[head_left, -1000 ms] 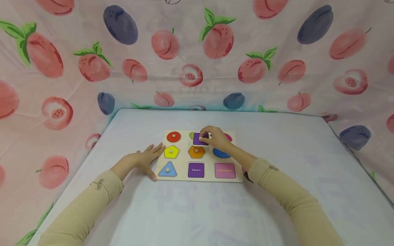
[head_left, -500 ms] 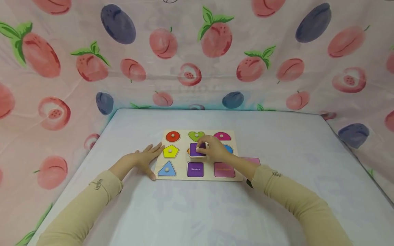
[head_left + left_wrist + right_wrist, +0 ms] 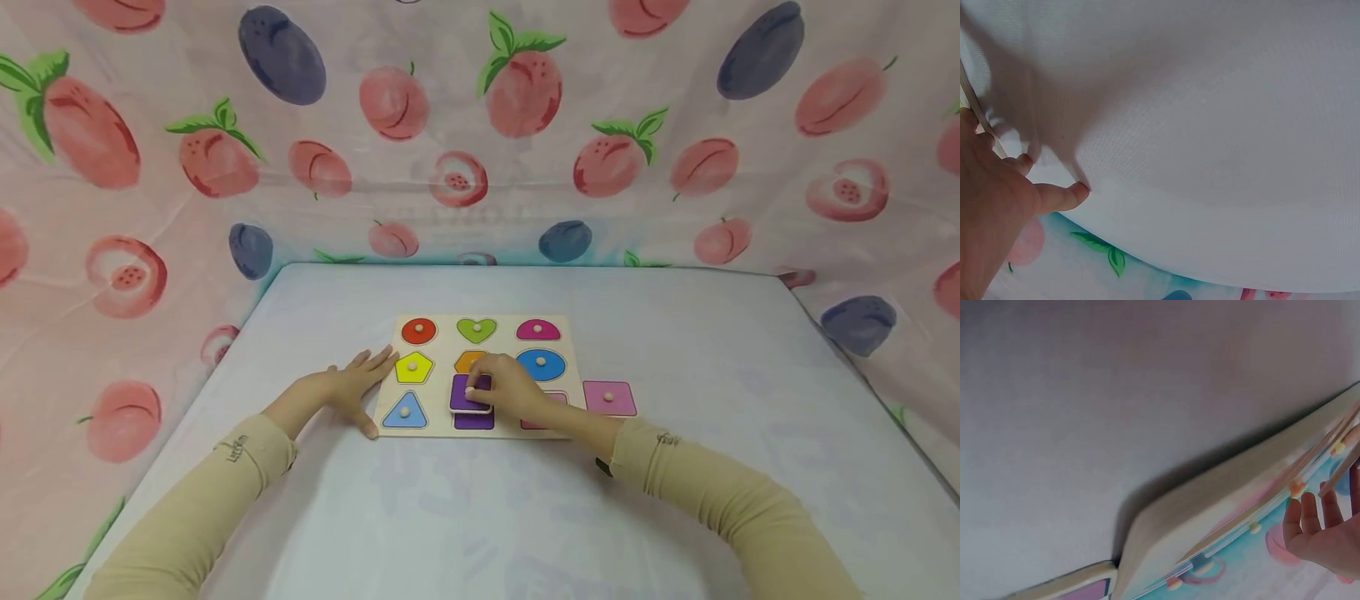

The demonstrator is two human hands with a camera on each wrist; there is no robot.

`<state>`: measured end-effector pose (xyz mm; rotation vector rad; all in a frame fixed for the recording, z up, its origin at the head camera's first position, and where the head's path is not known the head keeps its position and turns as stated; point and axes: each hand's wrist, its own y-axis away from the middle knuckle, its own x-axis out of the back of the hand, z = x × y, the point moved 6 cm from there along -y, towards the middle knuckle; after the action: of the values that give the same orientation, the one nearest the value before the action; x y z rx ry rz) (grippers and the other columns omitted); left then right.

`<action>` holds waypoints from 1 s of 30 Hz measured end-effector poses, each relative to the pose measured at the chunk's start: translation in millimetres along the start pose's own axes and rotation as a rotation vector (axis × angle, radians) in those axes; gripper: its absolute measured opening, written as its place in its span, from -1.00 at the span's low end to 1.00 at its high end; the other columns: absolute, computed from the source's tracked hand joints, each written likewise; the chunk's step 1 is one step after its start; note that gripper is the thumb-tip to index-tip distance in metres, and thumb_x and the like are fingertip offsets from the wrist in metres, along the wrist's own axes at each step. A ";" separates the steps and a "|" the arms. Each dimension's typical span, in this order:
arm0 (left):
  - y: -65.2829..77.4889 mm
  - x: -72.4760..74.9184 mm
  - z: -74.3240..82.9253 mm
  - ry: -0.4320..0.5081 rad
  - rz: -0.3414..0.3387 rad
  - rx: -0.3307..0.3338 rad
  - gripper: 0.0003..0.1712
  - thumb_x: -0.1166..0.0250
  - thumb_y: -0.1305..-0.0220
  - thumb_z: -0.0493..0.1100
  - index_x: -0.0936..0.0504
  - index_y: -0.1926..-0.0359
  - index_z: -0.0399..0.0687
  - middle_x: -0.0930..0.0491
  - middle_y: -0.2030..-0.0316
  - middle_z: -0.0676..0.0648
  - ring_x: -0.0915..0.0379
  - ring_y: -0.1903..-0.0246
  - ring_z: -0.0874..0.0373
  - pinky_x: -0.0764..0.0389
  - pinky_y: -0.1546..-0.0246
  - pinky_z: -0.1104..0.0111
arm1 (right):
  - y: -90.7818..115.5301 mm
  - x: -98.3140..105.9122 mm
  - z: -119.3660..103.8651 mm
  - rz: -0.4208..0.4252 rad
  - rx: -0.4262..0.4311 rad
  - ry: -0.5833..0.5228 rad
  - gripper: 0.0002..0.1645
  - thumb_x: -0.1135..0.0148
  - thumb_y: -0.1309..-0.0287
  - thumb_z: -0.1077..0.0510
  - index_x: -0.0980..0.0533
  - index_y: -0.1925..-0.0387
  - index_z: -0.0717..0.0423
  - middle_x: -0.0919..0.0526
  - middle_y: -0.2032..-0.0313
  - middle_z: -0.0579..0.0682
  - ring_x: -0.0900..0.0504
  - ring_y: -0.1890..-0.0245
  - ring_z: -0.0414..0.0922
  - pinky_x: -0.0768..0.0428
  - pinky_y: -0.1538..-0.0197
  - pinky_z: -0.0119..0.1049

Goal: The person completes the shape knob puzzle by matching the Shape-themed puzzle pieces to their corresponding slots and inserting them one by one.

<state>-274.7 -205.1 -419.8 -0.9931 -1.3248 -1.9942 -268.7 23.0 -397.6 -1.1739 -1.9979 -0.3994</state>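
A wooden shape-puzzle board [image 3: 442, 333] lies on the white-covered table. With thumb and fingers, my right hand [image 3: 516, 392] pinches the white knob of a purple square puzzle piece [image 3: 459, 385]. The piece overlaps the upper part of the purple square recess [image 3: 474, 422], near the board's front edge. In the right wrist view, that hand [image 3: 1329, 534] shows beyond the board's thick edge. My left hand [image 3: 347, 392] rests at the board's left side, fingers spread, fingertips right at the edge. The left wrist view shows its fingers spread over the cloth.
A pink rectangle piece [image 3: 609, 397] with a knob lies right of the board. Knobbed pieces sit in the board, among them a red circle [image 3: 418, 332], a yellow pentagon [image 3: 413, 367] and a blue oval [image 3: 540, 365]. A fruit-print cloth [image 3: 457, 217] hangs behind.
My right hand has carried the purple square piece from near the green heart, past the orange hexagon, toward the front of the board. My left hand has stayed at the left edge.
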 end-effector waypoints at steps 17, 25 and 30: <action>1.8 0.2 1.7 0.013 -0.010 0.003 0.50 -0.53 0.30 0.24 0.28 -0.49 0.01 0.43 -0.50 -0.12 0.49 -0.45 -0.28 0.17 -0.19 -0.45 | 11.6 -8.9 -5.0 -0.026 0.002 0.070 -0.88 -0.38 -0.04 0.17 -0.60 0.51 0.08 -0.67 0.30 -0.02 -0.48 0.20 -0.09 -0.46 0.01 -0.19; 0.7 0.8 1.9 0.014 -0.010 -0.006 0.50 -0.53 0.31 0.25 0.28 -0.49 0.01 0.43 -0.50 -0.12 0.49 -0.44 -0.29 0.18 -0.19 -0.45 | 13.9 -6.8 -5.4 -0.033 -0.013 0.119 -0.88 -0.38 -0.03 0.14 -0.61 0.51 0.07 -0.69 0.21 0.01 -0.51 0.14 -0.04 -0.49 -0.02 -0.16; 0.1 0.2 1.6 0.008 -0.010 -0.002 0.50 -0.52 0.31 0.26 0.28 -0.49 0.02 0.43 -0.50 -0.12 0.49 -0.44 -0.29 0.17 -0.18 -0.45 | 13.7 -7.0 -7.7 -0.044 0.028 0.129 -0.89 -0.40 -0.01 0.17 -0.62 0.51 0.11 -0.69 0.18 0.05 -0.54 0.10 0.01 -0.49 -0.07 -0.12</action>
<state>-274.2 -203.6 -419.1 -0.9801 -1.3270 -2.0050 -251.6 21.3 -399.3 -1.0613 -1.9143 -0.4564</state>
